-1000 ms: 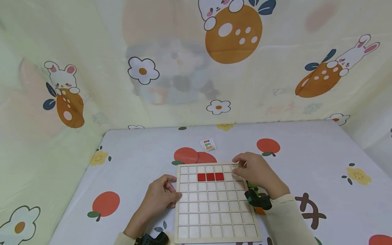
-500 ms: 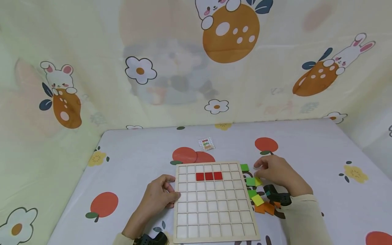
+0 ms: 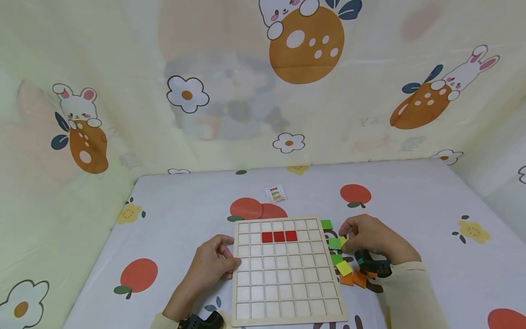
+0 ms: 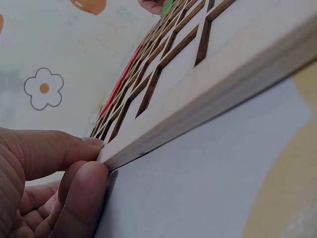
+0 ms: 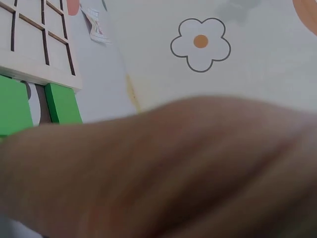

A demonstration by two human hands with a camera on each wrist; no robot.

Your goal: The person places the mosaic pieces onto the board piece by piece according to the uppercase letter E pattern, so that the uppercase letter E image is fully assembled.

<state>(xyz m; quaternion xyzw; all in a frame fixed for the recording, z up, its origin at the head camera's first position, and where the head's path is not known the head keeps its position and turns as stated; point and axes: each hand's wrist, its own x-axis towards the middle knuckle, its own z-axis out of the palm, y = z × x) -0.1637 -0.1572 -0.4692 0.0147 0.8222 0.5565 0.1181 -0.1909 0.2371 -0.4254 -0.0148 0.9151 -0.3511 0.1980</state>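
Note:
A square wooden grid board (image 3: 289, 269) lies on the table, with three red tiles (image 3: 279, 236) side by side in its second row from the far edge. My left hand (image 3: 211, 260) holds the board's left edge, thumb and index finger meeting at the frame in the left wrist view. Right of the board, my right hand (image 3: 370, 235) has thumb and index fingertips at opposite sides of a yellow tile (image 3: 343, 240). A green tile (image 3: 334, 243) lies against it, and another green tile (image 3: 326, 224) sits farther back. In the right wrist view, my blurred hand covers its own fingertips.
Nearer me along the board's right side lie a green tile (image 3: 336, 259), a second yellow tile (image 3: 344, 268) and several orange tiles (image 3: 347, 278). Beyond the board is a small patterned card (image 3: 275, 193). A printed curtain (image 3: 230, 55) hangs behind the table.
My right hand has left the board's far right corner, moved right to the loose tiles and lowered its fingertips to the yellow tile. The left hand has stayed at the board's edge.

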